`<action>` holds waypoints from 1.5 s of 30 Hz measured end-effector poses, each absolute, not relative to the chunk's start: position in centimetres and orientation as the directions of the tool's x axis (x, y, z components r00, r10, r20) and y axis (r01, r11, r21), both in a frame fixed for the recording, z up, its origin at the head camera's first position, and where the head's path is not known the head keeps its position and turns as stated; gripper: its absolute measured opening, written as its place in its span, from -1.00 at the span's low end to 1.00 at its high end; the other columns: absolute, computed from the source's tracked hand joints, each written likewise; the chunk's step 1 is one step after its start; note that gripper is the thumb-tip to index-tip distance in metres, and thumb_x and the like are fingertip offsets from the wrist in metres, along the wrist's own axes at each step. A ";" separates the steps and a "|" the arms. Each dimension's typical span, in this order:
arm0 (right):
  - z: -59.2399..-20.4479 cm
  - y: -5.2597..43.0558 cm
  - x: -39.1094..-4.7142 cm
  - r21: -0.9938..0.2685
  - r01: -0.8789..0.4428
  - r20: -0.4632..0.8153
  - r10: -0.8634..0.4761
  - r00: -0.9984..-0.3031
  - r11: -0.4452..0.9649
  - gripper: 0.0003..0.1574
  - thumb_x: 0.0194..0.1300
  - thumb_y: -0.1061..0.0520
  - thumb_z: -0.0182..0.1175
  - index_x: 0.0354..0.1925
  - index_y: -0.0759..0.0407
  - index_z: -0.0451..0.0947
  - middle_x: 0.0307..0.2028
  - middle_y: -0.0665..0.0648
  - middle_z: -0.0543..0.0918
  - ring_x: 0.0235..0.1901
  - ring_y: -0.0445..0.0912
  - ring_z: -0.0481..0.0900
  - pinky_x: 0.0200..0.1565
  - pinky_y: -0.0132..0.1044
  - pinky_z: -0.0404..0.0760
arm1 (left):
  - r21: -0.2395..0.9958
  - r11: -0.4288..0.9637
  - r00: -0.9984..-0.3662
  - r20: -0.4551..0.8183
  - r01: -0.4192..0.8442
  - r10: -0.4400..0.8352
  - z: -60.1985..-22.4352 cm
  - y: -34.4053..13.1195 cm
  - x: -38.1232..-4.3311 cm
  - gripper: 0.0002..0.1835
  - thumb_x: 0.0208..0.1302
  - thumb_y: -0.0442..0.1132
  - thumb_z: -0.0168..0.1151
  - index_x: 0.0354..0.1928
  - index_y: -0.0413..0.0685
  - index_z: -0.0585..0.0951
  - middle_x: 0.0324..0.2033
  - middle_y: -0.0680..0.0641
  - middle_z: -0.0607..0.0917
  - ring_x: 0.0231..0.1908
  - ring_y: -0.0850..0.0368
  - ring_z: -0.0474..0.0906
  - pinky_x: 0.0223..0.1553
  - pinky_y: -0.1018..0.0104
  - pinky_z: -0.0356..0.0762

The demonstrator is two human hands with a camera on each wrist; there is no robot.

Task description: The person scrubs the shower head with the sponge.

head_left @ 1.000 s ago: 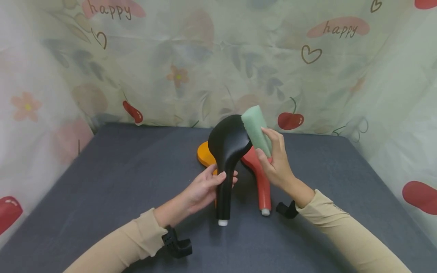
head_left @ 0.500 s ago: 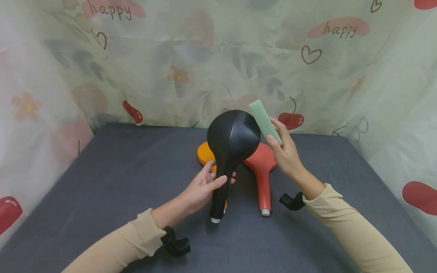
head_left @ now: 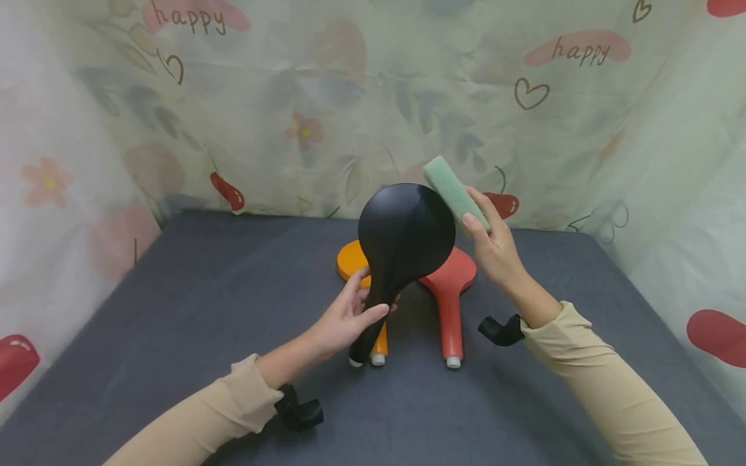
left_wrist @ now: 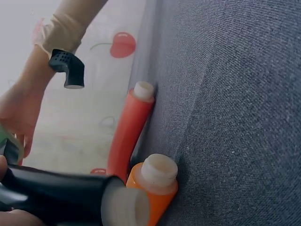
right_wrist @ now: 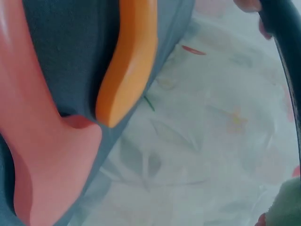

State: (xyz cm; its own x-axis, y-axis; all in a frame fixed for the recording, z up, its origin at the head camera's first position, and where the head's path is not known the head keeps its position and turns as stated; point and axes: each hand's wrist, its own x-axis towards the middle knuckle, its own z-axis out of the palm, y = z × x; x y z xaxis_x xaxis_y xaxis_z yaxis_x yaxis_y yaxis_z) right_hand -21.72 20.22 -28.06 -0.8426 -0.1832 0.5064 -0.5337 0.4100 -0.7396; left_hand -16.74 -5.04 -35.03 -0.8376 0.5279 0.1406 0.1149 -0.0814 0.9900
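Observation:
My left hand (head_left: pixel 348 314) grips the handle of a black handheld shower head (head_left: pixel 406 226), raised above the table with its round head up and tilted right. A white end (left_wrist: pixel 124 207) caps its handle in the left wrist view. My right hand (head_left: pixel 495 249) pinches a pale green sponge (head_left: pixel 454 191) at the shower head's upper right edge, apparently touching the rim. Behind lie an orange shower head (head_left: pixel 351 257), partly hidden by the black one, and a red shower head (head_left: pixel 450 304). In the right wrist view the sponge (right_wrist: pixel 287 207) shows only at the corner.
A dark grey cloth-covered table (head_left: pixel 233 291) lies under everything. Printed curtains (head_left: pixel 262 97) hang at its back and sides. Black wrist mounts (head_left: pixel 300 411) hang below both sleeves.
The black shower head has turned so its round side faces me more, its handle end swinging left. The sponge has moved up and right along its edge, revealing more of the red shower head.

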 end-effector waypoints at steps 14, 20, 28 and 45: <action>-28.1 21.9 -21.7 -0.725 -0.465 0.406 -0.230 -0.884 0.508 -0.41 0.45 0.08 -0.21 0.40 0.05 0.08 0.32 0.29 0.25 0.16 0.16 0.31 0.08 0.10 0.30 | 0.972 0.109 -0.920 0.156 0.207 0.360 -35.2 -5.1 -17.3 -0.26 0.31 -0.32 0.11 0.42 0.03 -0.03 0.14 -0.21 0.51 0.14 -0.05 0.48 0.19 0.06 0.43; -26.9 21.2 -21.9 -0.725 -0.495 0.441 -0.228 -0.868 0.480 -0.42 0.44 0.10 -0.19 0.39 0.06 0.13 0.31 0.26 0.28 0.14 0.11 0.32 0.07 0.07 0.32 | 0.930 0.225 -0.919 0.205 0.290 0.337 -35.5 -5.0 -17.3 -0.26 0.28 -0.32 0.14 0.41 -0.01 0.01 0.12 -0.20 0.53 0.06 -0.03 0.53 0.13 0.07 0.50; -26.4 21.1 -22.1 -0.651 -0.570 0.504 -0.276 -0.819 0.501 -0.45 0.42 0.13 -0.11 0.35 0.04 0.22 0.28 0.23 0.33 0.18 0.10 0.33 0.09 0.14 0.36 | 0.864 0.335 -0.912 0.282 0.377 0.299 -35.5 -5.1 -16.9 -0.30 0.28 -0.35 0.14 0.39 0.00 0.07 0.13 -0.23 0.49 0.05 -0.08 0.52 0.05 0.04 0.54; -26.3 18.9 -21.1 -0.274 -0.710 0.639 -0.429 -0.638 0.648 -0.46 0.18 0.12 0.09 0.17 0.00 0.46 0.15 0.34 0.39 0.10 0.18 0.33 -0.04 0.13 0.36 | 0.771 0.471 -0.902 0.346 0.429 0.257 -36.1 -4.9 -16.7 -0.35 0.22 -0.38 0.20 0.34 -0.14 0.21 0.08 -0.24 0.55 0.04 -0.11 0.53 0.10 0.00 0.49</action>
